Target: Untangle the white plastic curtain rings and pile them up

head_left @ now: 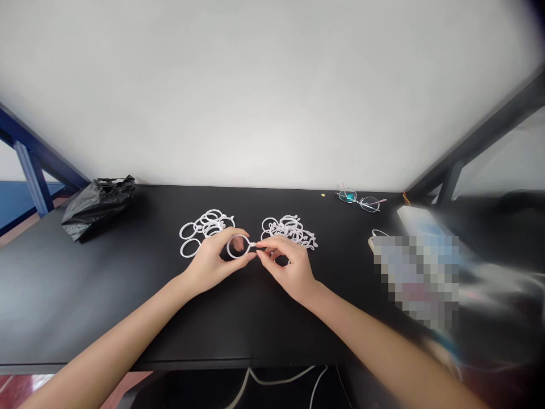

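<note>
A white ring with a small knob-like end point(252, 245) is held up between both hands near the middle of the table. My left hand point(212, 261) is closed around its round part, thumb below and fingers above and behind. At the small end, the thumb and fingertips of my right hand point(294, 266) pinch together; the exact detail there is too small to make out. Behind my left hand lies a loose group of similar white rings point(190, 256). A denser, tangled heap of white rings point(289, 229) sits just beyond my right hand.
On the black table point(106, 301), a crumpled black plastic bag point(100, 205) lies at the far left. Eyeglasses point(369, 204) rest at the back right. A blurred-out phone-like object point(409, 278) and a white box point(419, 218) lie to the right. Cables point(281, 382) hang below the front edge.
</note>
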`<state>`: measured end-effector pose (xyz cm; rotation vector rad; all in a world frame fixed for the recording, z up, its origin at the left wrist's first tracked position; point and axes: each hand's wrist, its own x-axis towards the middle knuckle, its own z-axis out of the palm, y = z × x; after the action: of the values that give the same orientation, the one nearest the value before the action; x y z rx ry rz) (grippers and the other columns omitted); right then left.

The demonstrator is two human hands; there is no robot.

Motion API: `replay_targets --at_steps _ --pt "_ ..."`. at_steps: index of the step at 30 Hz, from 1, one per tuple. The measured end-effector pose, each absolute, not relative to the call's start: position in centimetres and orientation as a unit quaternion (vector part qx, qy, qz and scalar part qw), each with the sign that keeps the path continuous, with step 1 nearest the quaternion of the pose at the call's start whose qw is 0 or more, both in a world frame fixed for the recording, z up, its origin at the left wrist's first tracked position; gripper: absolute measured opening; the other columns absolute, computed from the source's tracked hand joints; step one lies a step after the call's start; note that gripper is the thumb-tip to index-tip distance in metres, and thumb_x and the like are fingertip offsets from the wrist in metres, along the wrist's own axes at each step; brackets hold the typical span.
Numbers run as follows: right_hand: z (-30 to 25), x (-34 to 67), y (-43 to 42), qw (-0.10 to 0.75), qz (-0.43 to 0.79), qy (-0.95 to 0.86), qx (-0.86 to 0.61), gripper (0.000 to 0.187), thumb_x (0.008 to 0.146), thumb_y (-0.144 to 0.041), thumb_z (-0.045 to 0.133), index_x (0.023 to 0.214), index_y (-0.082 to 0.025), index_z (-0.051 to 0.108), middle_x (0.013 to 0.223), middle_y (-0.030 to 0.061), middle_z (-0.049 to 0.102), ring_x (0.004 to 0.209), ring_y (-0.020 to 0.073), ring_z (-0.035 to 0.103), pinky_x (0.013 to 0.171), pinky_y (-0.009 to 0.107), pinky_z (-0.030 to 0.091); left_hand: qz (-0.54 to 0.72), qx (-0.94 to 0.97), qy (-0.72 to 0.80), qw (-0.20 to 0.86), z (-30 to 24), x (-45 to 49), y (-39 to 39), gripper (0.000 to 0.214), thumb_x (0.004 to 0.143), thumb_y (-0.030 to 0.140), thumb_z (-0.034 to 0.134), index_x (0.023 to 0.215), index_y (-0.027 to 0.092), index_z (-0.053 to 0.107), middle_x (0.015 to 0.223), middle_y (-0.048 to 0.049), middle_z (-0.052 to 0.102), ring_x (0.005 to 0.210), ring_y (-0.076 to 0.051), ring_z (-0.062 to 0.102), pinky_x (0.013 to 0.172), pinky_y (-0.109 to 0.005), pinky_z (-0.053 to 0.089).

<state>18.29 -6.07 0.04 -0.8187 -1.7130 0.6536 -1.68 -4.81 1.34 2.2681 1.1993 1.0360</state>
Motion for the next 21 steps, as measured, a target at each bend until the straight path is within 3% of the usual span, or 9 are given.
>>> replay_targets --at_steps 4,9,16,21 --pt "0.1 18.3 -6.1 0.535 0.273 -0.719 -0.349 0.014 0.088 -0.014 0.06 0.094 -0.02 0.071 0.086 0.0038 0.069 0.065 0.0113 0.063 0.056 0.023 0.055 0.415 0.792 0.447 0.003 1.7 -2.9 -4.1 0.023 0.09 0.032 0.065 0.108 0.018 0.061 0.079 -0.0005 0.061 0.075 -0.016 0.061 0.075 -0.028 0.049" --pt "0.0 18.3 -6.1 0.537 0.27 -0.719 -0.349 0.015 0.088 -0.013 0.059 0.093 -0.021 0.071 0.086 0.0039 0.069 0.065 0.0112 0.063 0.055 0.023 0.055 0.363 0.772 0.509 -0.116 2.1 -4.6 -2.8 0.029 0.093 0.041 0.059 0.11 0.018 0.062 0.086 -0.0049 0.062 0.078 -0.021 0.059 0.074 -0.033 0.048" --pt "0.0 18.3 -6.0 0.536 0.269 -0.722 -0.345 0.016 0.088 -0.012 0.059 0.093 -0.02 0.071 0.086 0.0043 0.069 0.066 0.0117 0.063 0.055 0.024 0.056 0.231 0.794 0.552 -0.111 1.4 -5.3 -2.4 0.032 0.095 0.042 0.052 0.113 0.017 0.059 0.091 -0.0069 0.067 0.084 -0.026 0.06 0.077 -0.038 0.044" --pt "-0.1 18.3 -6.0 0.538 0.272 -0.721 -0.341 0.016 0.088 -0.011 0.059 0.092 -0.02 0.071 0.085 0.0047 0.069 0.065 0.0117 0.063 0.055 0.024 0.056 0.2 0.786 0.576 -0.098 1.3 -5.8 -2.2 0.028 0.092 0.043 0.057 0.102 0.017 0.059 0.095 -0.0076 0.067 0.088 -0.027 0.06 0.079 -0.04 0.044"
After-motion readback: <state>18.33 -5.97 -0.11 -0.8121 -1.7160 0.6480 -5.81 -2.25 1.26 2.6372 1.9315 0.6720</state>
